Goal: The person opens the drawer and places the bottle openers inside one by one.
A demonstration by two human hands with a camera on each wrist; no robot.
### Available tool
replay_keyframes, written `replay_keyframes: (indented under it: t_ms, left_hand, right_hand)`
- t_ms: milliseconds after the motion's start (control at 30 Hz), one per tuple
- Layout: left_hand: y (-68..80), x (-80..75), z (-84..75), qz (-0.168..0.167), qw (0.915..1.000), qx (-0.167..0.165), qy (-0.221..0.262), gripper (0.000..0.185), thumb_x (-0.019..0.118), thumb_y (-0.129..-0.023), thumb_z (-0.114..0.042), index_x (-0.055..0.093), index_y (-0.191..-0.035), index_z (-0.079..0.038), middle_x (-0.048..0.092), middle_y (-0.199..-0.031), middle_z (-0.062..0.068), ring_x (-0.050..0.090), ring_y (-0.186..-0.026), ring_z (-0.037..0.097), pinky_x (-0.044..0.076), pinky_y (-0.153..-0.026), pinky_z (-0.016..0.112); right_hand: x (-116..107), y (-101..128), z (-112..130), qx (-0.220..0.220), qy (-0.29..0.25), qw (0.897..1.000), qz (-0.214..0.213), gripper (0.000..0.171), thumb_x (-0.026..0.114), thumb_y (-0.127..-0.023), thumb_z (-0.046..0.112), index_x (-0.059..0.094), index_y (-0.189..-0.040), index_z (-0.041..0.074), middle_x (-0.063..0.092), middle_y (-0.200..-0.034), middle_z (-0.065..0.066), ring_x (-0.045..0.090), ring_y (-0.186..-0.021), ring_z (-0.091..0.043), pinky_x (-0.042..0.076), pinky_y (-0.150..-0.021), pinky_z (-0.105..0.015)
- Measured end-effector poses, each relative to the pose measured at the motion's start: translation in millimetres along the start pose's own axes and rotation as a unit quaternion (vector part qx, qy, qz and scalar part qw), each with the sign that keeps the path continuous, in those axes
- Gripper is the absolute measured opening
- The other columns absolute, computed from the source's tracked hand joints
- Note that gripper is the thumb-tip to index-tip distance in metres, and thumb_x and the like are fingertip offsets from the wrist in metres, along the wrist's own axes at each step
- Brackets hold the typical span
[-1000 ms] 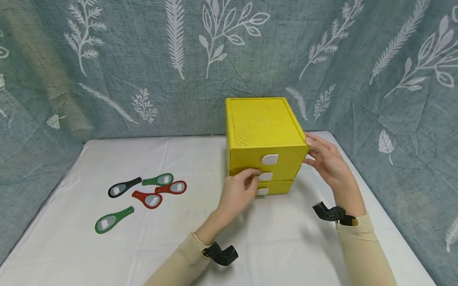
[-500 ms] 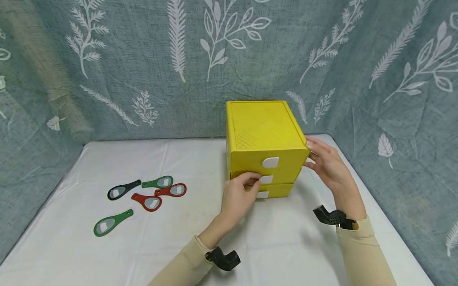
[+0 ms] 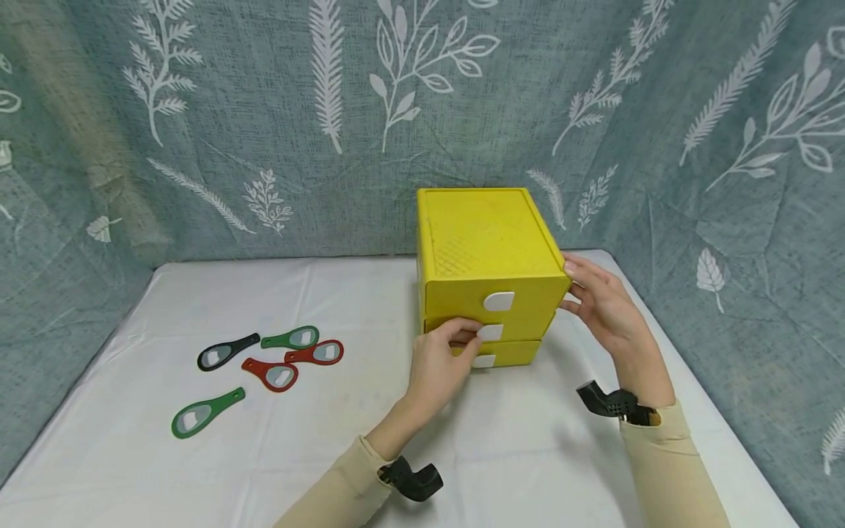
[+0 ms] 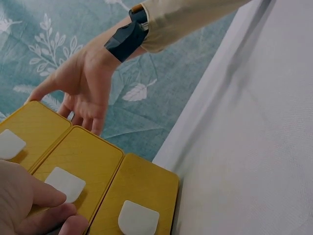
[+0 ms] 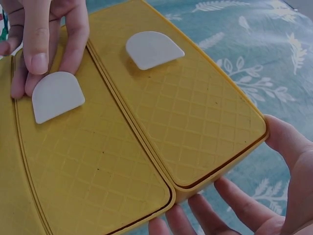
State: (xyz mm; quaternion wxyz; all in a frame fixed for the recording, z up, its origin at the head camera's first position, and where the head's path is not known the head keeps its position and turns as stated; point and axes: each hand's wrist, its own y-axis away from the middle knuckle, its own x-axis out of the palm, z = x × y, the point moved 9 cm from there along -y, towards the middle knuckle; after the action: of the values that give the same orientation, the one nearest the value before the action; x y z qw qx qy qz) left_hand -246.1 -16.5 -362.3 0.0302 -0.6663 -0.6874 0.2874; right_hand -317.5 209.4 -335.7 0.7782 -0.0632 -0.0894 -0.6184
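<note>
A yellow three-drawer cabinet (image 3: 491, 235) stands on the white-covered table, its drawer fronts facing me. Each front carries a white handle, and all the drawers look pushed in. My left hand (image 3: 441, 363) is at the middle drawer, its thumb and finger pinching the edge of the middle white handle (image 5: 58, 97). The right hand (image 3: 610, 312) rests against the cabinet's right side. Its thumb lies at the upper front corner, and its other fingers (image 4: 98, 120) extend loosely along the side wall. The top handle (image 5: 152, 50) and the bottom handle (image 4: 139, 218) are untouched.
To the left lie several bottle openers: a black one (image 3: 227, 352), a green one (image 3: 290, 337) near two red ones (image 3: 271, 372), and another green one (image 3: 207, 412) closer to me. A patterned blue-green curtain (image 3: 264, 110) hangs behind and beside the table.
The head view has tilted slightly, so the scene sits a little lower. Both hands keep their places on the cabinet, and no drawer has visibly moved.
</note>
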Motion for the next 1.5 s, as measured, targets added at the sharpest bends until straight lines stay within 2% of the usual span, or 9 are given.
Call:
replay_keyframes:
  t_ms: [333, 800, 1300, 1500]
  left_hand:
    - [1.4, -0.2, 0.3, -0.019, 0.9997, -0.004, -0.014, 0.012, 0.072, -0.089, -0.004, 0.074, -0.1, -0.008, 0.072, -0.086, -0.001, 0.068, -0.077, 0.011, 0.054, -0.071, 0.029]
    - [0.3, -2.0, -0.8, -0.021, 0.9997, -0.011, -0.008, 0.01, 0.071, -0.09, -0.004, 0.075, -0.099, -0.008, 0.072, -0.086, -0.001, 0.067, -0.077, 0.011, 0.054, -0.068, 0.029]
    - [-2.4, -1.4, 0.7, 0.006, 0.9994, -0.027, 0.018, 0.01, 0.071, -0.087, -0.002, 0.076, -0.094, -0.007, 0.072, -0.082, -0.001, 0.067, -0.072, 0.009, 0.054, -0.064, 0.025]
    - [-0.6, -0.3, 4.4, 0.005, 0.9979, -0.038, 0.052, 0.007, 0.074, -0.085, -0.001, 0.077, -0.091, -0.004, 0.072, -0.079, 0.002, 0.067, -0.061, 0.01, 0.055, -0.056, 0.025]
  right_hand:
    - [1.1, -0.2, -0.2, -0.004, -0.009, 1.0, 0.002, 0.034, 0.061, -0.1, 0.022, 0.062, -0.133, 0.012, 0.064, -0.124, -0.002, 0.056, -0.114, -0.021, 0.051, -0.086, -0.037]
    - [2.3, 0.1, 0.9, -0.005, -0.007, 1.0, 0.009, 0.034, 0.06, -0.101, 0.023, 0.062, -0.132, 0.011, 0.064, -0.124, -0.002, 0.055, -0.115, -0.021, 0.05, -0.087, -0.038]
    - [-1.3, 1.1, -1.5, 0.003, -0.004, 1.0, -0.005, 0.033, 0.061, -0.1, 0.024, 0.063, -0.131, 0.013, 0.064, -0.123, -0.001, 0.056, -0.112, -0.021, 0.05, -0.085, -0.037]
    - [0.4, 0.4, -1.3, 0.002, -0.003, 1.0, -0.003, 0.034, 0.062, -0.1, 0.024, 0.063, -0.132, 0.012, 0.063, -0.124, -0.002, 0.055, -0.114, -0.022, 0.05, -0.086, -0.038]
